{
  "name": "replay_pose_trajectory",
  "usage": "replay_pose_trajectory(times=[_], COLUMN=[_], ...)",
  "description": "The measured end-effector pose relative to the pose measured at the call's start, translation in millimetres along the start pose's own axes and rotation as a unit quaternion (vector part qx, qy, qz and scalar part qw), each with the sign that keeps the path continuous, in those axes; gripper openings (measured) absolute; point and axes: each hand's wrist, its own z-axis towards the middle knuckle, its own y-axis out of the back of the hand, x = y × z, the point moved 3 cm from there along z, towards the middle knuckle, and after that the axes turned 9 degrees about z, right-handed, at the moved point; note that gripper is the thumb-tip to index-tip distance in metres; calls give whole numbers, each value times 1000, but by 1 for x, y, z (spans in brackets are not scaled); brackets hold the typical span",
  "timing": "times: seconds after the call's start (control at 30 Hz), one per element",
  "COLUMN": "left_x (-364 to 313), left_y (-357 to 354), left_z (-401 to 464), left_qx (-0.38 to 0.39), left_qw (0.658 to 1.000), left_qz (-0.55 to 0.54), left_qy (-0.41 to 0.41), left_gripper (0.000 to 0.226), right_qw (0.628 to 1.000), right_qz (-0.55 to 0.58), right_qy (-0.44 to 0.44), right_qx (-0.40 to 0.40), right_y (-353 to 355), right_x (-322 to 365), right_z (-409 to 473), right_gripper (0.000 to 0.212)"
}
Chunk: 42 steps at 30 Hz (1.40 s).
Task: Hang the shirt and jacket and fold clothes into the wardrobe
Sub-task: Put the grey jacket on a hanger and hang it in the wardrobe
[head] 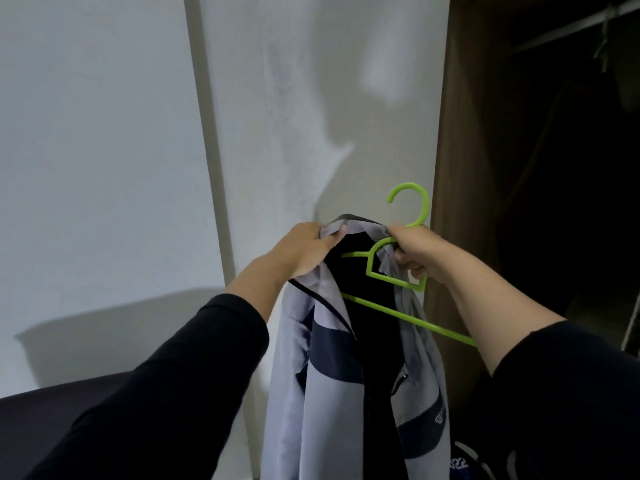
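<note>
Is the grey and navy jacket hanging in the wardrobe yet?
No. The grey and navy jacket and bright green plastic hanger are held outside the dark wardrobe.

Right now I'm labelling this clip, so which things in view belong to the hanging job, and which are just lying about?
Job:
jacket
green hanger
left hand
right hand
wardrobe

Lying about:
dark surface, lower left
wall

One head-worn camera looks forward and slightly down, close behind a green hanger (408, 271), facing the white wall (104, 133) left of the open wardrobe (536, 168).
</note>
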Motion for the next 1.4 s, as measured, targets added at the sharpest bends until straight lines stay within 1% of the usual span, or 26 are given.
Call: replay_pose_trajectory(times=[0.07,0.1,0.13,0.2,0.27,0.33,0.43,0.5,0.57,0.6,0.7,0.73,0.8,0.87,0.93,1.0,1.03,1.07,1.13,1.17,1.2,1.27,1.33,1.37,1.4], left_x=[1,0,-3,-11,-16,-17,-24,-31,-30,-27,-17,-15,-12,-9,-4,3,6,7,7,6,4,3,4,6,8], left_y=[-8,-12,-17,-26,-29,-22,-7,3,12,16,23,24,27,33,37,40,41,41,39,36,33,27,24,23,22], left_z=[1,1,1,5,9,11,9,8,9,9,10,10,10,9,7,5,4,3,3,2,2,2,3,3,4], left_qx=[-73,-88,-84,-81,-109,-140,-175,-190,-198,-200,-182,-176,-174,-176,-177,-176,-177,-178,-178,-175,-174,-183,-196,-198,-199], left_qw=[989,983,982,984,979,971,963,962,963,963,967,967,968,970,972,975,976,976,974,973,971,961,952,950,947], left_qz=[125,154,161,136,137,140,104,94,87,85,105,118,120,105,99,84,79,80,89,94,101,124,142,150,159], left_qy=[-31,-43,-57,-83,-104,-137,-175,-173,-162,-156,-142,-140,-136,-129,-120,-106,-99,-98,-107,-117,-132,-165,-186,-190,-194], left_gripper=[43,44,45,44,45,43,42,41,44,47,57,57,47,41,40,39,38,39,45,46,45,40,39,39,39], right_qw=[1000,999,999,998,997,996,986,972,960,960,963,960,942,920,902,891,894,907,952,967,973,968,947,939,938], right_qz=[8,14,22,29,31,57,104,118,109,98,82,88,126,178,211,228,217,186,59,-19,-89,-197,-295,-322,-331], right_qy=[19,31,42,61,62,52,2,-16,-12,-10,-15,-22,-37,-50,-57,-60,-62,-58,-34,-17,8,64,103,108,101], right_qx=[-4,-5,-5,-16,-16,38,133,204,256,264,255,266,309,345,372,389,387,375,297,255,215,144,78,48,16], right_y=[2,2,0,-2,-1,2,13,19,21,20,15,13,5,-1,-6,-9,-12,-15,-21,-24,-29,-33,-32,-30,-28], right_x=[5,8,11,14,14,12,9,6,4,4,7,8,8,7,6,7,8,10,12,15,18,22,22,20,19], right_z=[0,-1,-1,-1,-2,-4,-13,-18,-18,-17,-10,-9,-8,-7,-6,-4,-4,-3,0,1,3,11,18,22,23], right_gripper=[36,36,35,34,34,32,30,29,20,16,20,19,10,21,28,43,43,36,24,21,22,16,19,18,13])
